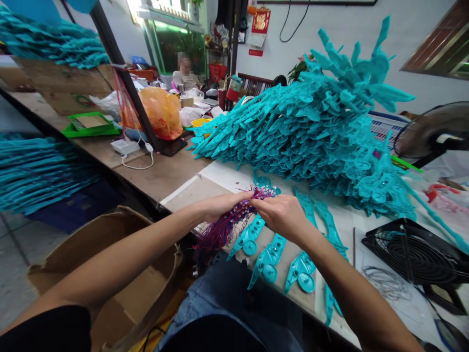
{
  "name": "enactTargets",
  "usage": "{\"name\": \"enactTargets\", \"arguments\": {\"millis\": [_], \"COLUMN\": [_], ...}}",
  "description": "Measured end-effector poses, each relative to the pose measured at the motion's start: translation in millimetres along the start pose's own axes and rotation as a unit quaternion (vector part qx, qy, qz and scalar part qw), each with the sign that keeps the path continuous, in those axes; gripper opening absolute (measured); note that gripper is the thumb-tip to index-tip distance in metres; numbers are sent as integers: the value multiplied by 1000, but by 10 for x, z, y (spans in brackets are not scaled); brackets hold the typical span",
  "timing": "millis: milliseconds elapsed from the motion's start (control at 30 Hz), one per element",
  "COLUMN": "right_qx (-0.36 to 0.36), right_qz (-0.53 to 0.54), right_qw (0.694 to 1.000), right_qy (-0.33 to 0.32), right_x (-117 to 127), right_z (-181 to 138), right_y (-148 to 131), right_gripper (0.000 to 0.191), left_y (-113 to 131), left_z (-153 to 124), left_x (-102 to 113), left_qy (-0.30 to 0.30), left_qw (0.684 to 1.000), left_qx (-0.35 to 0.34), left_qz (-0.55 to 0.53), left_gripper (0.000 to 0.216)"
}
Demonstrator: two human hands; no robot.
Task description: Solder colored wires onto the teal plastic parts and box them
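The brown-and-white desk [179, 168] runs across a room with a white wall [330, 29]; a person [186, 78] sits beyond its far edge. Lettering on the red calendar [261, 22] and orange bag [161, 112] is too small to read. Over the near edge, the left hand [225, 205] has its grip closed around one wire bundle [216, 237], and the right hand [280, 212] pinches its tip. Three disc-ended teal pieces [270, 266] lie along that edge, below an uncountable teal pile [293, 137]; two fans [410, 249] stand rightward.
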State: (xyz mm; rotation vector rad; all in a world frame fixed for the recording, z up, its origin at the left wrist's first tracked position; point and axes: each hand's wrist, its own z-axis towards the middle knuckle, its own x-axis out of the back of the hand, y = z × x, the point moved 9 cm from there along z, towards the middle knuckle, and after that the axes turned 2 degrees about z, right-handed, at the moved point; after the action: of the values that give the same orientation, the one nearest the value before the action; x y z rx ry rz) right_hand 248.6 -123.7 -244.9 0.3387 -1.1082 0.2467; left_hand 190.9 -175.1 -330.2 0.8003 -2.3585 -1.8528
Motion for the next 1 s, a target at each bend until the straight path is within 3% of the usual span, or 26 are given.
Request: {"name": "enactTargets", "arguments": {"millis": [67,167,267,367,567,700,800,1000], "right_qx": [9,-27,-117,-170,-52,-65,-136,-267], "right_qz": [-1,110,261,333,237,246,318,486], "right_qw": [1000,992,955,922,968,965,934,823], "right_qy": [0,50,84,99,58,60,88,127], "right_x": [-11,43,14,-45,-100,-75,-26,-142], "right_z": [0,-18,-65,-114,-103,-100,-118,-215], "right_y": [-21,59,227,315,155,168,261,432], "right_gripper": [22,20,18,20,20,19,21,24], "left_y": [9,-1,-29,-42,-55,-3,-3,-13], "left_z": [-1,6,23,44,64,51,37,50], "left_x": [45,101,108,111,134,94,60,15], "left_qy": [17,26,15,16,47,47,38,42], "left_qw": [1000,999,998,998,998,997,997,998], "left_qx": [-7,-14,-20,-28,-16,-38,-33,-27], "left_qz": [15,43,59,55,42,51,52,35], "left_gripper": [39,36,34,32,34,32,30,35]}}
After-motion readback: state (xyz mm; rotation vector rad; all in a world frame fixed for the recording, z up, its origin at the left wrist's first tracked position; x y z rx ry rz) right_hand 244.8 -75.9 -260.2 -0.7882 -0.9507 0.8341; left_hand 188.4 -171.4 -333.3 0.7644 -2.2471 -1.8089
